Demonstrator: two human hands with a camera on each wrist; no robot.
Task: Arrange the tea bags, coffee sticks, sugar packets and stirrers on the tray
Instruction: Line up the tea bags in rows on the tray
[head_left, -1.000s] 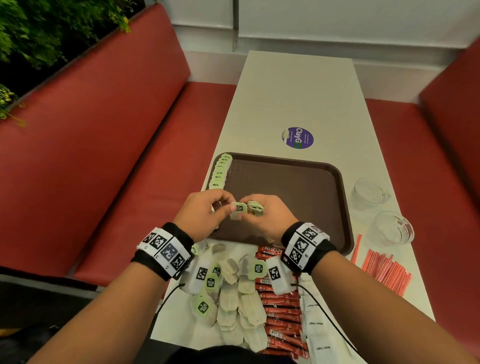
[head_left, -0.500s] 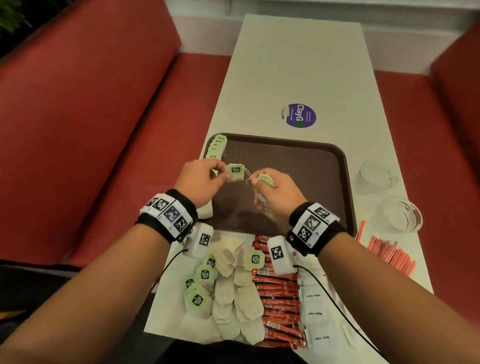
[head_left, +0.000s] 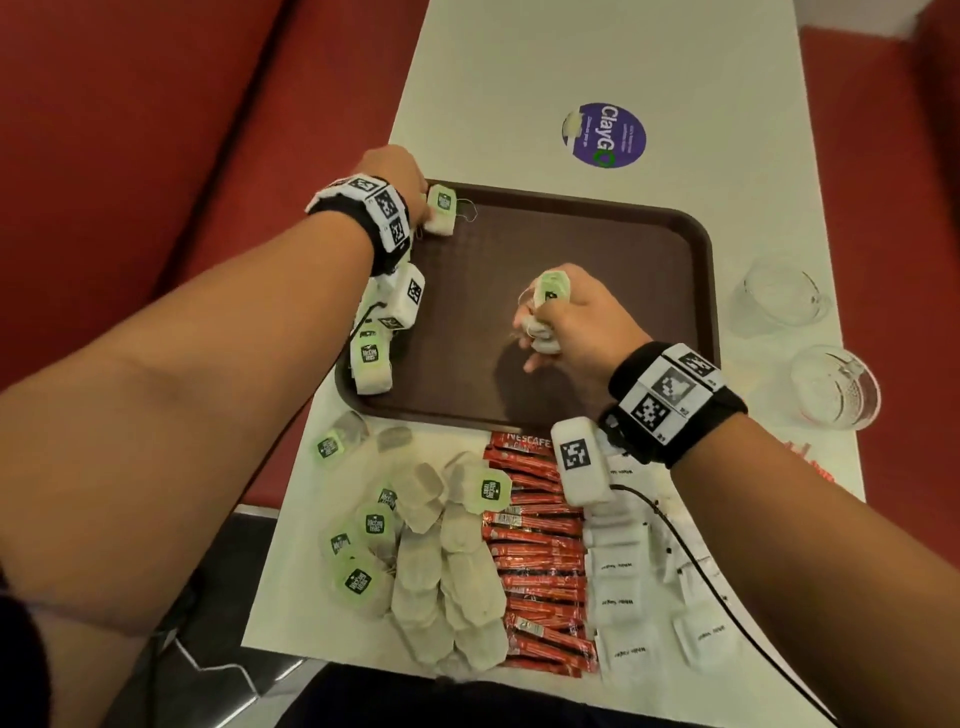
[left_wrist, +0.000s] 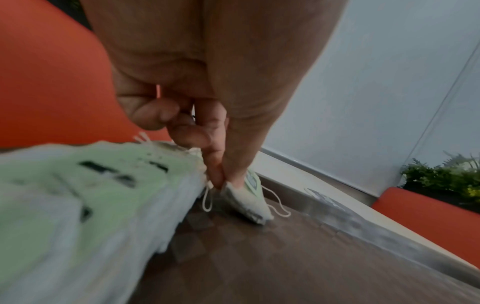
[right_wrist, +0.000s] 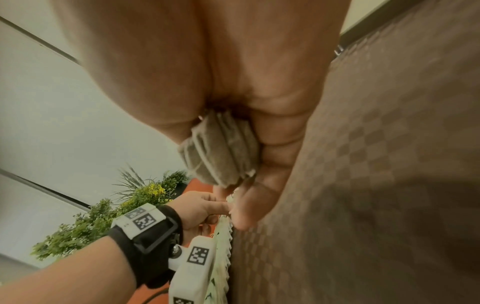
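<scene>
At the far left corner of the brown tray (head_left: 597, 249), my left hand (head_left: 402, 179) pinches a tea bag (head_left: 441, 213) with a green tag, its lower edge touching the tray floor (left_wrist: 259, 257); the same tea bag (left_wrist: 244, 197) shows under my fingertips (left_wrist: 221, 170). A row of tea bags (head_left: 371, 364) runs down the tray's left side, partly hidden by my forearm. Over the tray's middle, my right hand (head_left: 561, 322) grips a small bunch of tea bags (right_wrist: 221, 152), green tag (head_left: 553, 286) on top. Loose tea bags (head_left: 441, 561), red coffee sticks (head_left: 540, 551) and white sugar packets (head_left: 628, 587) lie near me.
Two empty glass cups (head_left: 779, 296) (head_left: 831, 387) stand right of the tray. A purple round sticker (head_left: 605, 135) lies on the white table (head_left: 519, 62) beyond the tray. Red bench seats (head_left: 156, 130) flank the table. A black cable (head_left: 701, 566) crosses the sugar packets.
My hands have parted: the left carried one tea bag away to the tray's far left corner, while the right stayed over the tray's middle with its bunch. The head camera tilted down.
</scene>
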